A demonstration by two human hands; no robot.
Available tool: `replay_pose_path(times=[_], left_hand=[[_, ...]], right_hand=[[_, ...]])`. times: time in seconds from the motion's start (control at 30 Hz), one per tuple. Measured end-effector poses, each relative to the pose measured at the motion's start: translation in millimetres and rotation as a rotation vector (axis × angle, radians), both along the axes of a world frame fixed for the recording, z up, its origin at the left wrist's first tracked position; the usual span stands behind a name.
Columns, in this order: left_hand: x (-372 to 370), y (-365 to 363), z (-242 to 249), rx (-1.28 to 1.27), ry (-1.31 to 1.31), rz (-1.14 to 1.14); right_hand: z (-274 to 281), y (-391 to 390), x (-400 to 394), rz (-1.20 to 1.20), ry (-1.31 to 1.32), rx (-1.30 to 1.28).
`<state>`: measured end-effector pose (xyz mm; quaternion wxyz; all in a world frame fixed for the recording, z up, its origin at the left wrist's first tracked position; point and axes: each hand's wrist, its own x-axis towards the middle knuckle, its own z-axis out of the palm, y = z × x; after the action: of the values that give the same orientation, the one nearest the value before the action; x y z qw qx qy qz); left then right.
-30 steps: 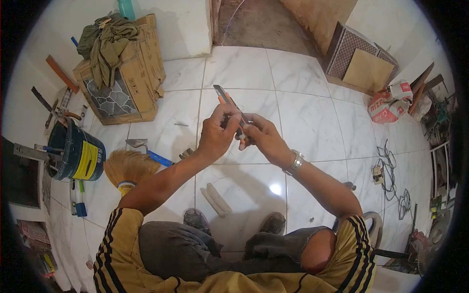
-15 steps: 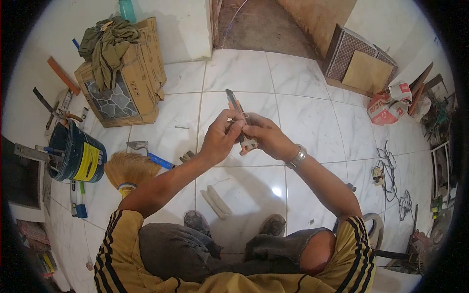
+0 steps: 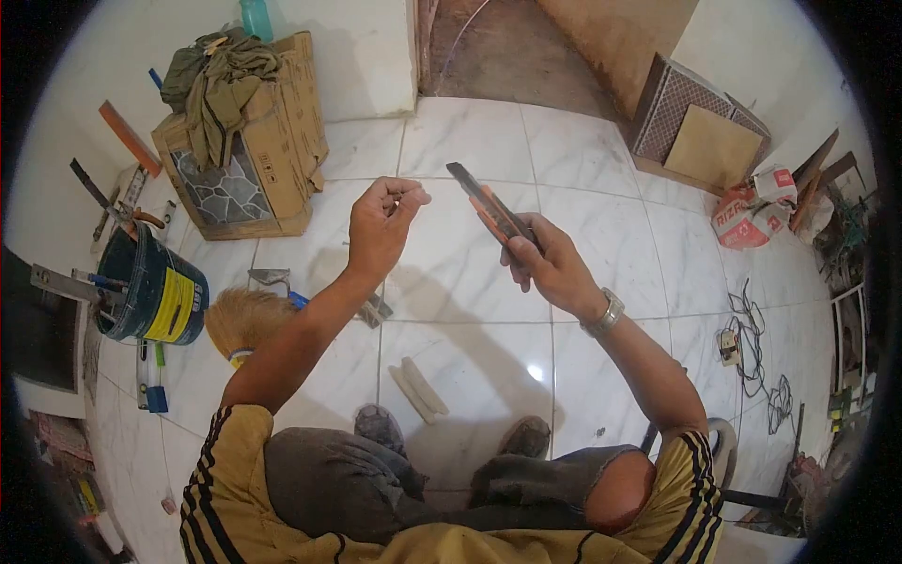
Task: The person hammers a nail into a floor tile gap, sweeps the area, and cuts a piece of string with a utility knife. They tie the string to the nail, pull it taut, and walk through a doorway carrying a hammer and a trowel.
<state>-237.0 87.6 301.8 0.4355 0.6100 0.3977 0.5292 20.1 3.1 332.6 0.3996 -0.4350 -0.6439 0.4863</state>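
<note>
My right hand (image 3: 547,258) is wrapped round the lower end of an orange and black utility knife (image 3: 490,209), whose dark blade points up and to the left. Apart from it, my left hand (image 3: 383,226) is raised with its fingers pinched together; what they hold, if anything, is too small to make out. Below the hands, two pale narrow strips (image 3: 418,390) lie on the white tiled floor (image 3: 470,343) by my shoes.
At the left stand a dark bucket of tools (image 3: 155,287), a straw broom (image 3: 246,324) and a cardboard box (image 3: 282,141) with clothing on top. Toward the right are tiles (image 3: 691,117), a red and white bag (image 3: 747,216) and a tangled cord (image 3: 747,348).
My hands have moved apart. The left has gone left and up, off the knife; the right has moved right, carrying the knife. The view has shifted slightly.
</note>
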Motion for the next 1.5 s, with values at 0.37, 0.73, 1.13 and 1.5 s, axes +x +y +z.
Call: replay_pose_path(times=[0.37, 0.73, 1.13, 1.5], left_hand=[[-4, -7, 19, -0.328, -0.250, -0.145], [7, -17, 23, -0.292, -0.135, -0.179], [15, -18, 8, -0.281, -0.037, -0.166], [3, -9, 7, -0.344, 0.046, -0.190]], right_hand=[[3, -4, -2, -0.149, -0.507, 0.368], [5, -1, -7, -0.245, -0.547, 0.405], [1, 5, -8, -0.339, -0.649, 0.525], [-9, 26, 21, -0.238, -0.855, 0.728]])
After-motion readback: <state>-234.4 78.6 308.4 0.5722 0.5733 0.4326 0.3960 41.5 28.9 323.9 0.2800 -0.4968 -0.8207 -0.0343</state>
